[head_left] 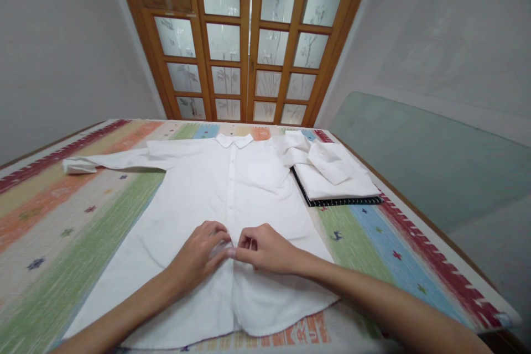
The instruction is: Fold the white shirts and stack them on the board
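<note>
A white long-sleeved shirt (191, 193) lies front side up, its collar toward the far edge and its hem near me. Buttons run down its middle placket (231, 188), fastened along the upper part. On the lower placket my left hand (207, 249) is closed, pinching the fabric between thumb and fingers. Right beside it, my right hand (263, 249) pinches the placket's other edge with thumb and forefinger. The thumbs nearly meet, and any button between them is hidden. One sleeve stretches out to the left; the other is crumpled over a folded pile at the right.
Folded white cloth (336, 177) rests on a dark patterned folded cloth (344, 201) to the right of the shirt. Beneath everything is a striped, multicoloured tablecloth (62, 243). A glass-like panel (423, 155) leans by the right wall. Wooden glazed doors (249, 66) stand behind the table.
</note>
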### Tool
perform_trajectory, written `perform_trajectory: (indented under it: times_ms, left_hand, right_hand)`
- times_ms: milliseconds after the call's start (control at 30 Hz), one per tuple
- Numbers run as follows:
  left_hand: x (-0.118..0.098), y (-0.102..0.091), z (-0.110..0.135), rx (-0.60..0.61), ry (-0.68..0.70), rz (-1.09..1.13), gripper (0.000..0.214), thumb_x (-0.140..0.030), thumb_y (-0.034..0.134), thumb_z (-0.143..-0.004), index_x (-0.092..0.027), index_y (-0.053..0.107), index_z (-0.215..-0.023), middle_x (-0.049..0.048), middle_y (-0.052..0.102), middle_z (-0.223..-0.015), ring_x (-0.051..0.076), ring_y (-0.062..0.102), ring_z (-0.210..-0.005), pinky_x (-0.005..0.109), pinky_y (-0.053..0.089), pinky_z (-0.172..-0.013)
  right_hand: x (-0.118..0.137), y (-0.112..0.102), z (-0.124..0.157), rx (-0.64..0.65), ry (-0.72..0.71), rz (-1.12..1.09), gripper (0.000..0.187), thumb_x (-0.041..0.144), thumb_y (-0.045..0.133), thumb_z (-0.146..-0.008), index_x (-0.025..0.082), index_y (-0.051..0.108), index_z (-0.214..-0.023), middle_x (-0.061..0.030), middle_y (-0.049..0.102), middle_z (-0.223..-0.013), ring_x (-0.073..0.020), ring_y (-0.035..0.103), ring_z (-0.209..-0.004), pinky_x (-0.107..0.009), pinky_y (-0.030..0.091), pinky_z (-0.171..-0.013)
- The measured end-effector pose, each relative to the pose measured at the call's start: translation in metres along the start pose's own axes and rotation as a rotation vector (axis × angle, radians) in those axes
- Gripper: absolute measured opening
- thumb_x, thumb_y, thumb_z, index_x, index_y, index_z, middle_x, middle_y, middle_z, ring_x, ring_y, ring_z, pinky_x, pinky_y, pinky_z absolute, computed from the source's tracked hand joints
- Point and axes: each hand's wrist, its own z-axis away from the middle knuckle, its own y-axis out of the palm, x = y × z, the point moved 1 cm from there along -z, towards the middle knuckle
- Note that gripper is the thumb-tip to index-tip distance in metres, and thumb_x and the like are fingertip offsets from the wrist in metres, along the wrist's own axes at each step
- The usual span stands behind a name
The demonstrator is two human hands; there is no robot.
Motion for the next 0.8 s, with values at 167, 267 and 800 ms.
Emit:
perform_trajectory:
  times_ms: [167,267,800]
  left_hand:
    - [-0.001,0.001,-0.004,0.038,-0.015,0.017,0.007,-0.023,0.056,-0.086,-0.022,0.063,-0.088,0.0044,0.062,-0.09,0.021,0.057,-0.087,0.035,0.049,-0.076]
    - [-0.002,-0.001,-0.006,0.075,-0.05,0.08,0.007,-0.021,0.054,-0.087,-0.022,0.061,-0.086,0.0036,0.062,-0.088,0.02,0.058,-0.085,0.033,0.048,-0.074]
    - [-0.003,-0.012,-0.025,0.568,-0.681,0.539,0.023,-0.04,0.045,-0.081,-0.019,0.053,-0.088,-0.0024,0.063,-0.054,0.014,0.053,-0.036,0.023,0.037,-0.035]
  right_hand:
    - [-0.008,0.01,-0.019,0.116,0.149,-0.092,0.015,0.03,0.064,-0.081,0.016,0.061,-0.078,0.006,0.054,-0.048,-0.01,0.053,-0.04,-0.019,0.038,-0.043]
    - [-0.009,0.011,-0.024,0.098,0.152,-0.053,0.009,0.022,0.059,-0.079,0.017,0.058,-0.071,0.0069,0.05,-0.043,-0.0103,0.051,-0.039,-0.019,0.037,-0.044]
    - [-0.024,0.005,-0.029,0.167,0.187,-0.179,0.008,0.016,0.055,-0.077,0.015,0.062,-0.08,0.0091,0.048,-0.045,-0.0065,0.04,-0.039,-0.018,0.029,-0.043]
